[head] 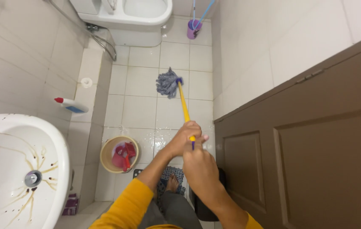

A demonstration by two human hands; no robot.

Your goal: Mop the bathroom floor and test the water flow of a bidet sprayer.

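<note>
Mop handle (184,106) first: I see the yellow shaft running from my hands straight away from me across the wet tiled floor (140,112), its long axis nearly in line with my forearms and tipped a little leftward toward the far end, where the grey-blue string head (167,82) rests on the tiles in front of the toilet (123,19). My left hand (184,136) is wrapped round the shaft lower down, fingers curled fully closed on it, so it sits nearer the mop head. My right hand (201,163) is clenched round the very top end, just behind and touching the left one. The brown door (307,152) stands close on the right. As for containers, a tan bucket (106,157) sits on the floor left of my arms with a red scoop (123,154) inside; a purple holder (193,29) in the far corner carries a blue-handled brush; a white bottle (71,105) with a red cap lies on the ledge above the stained sink (6,169).
</note>
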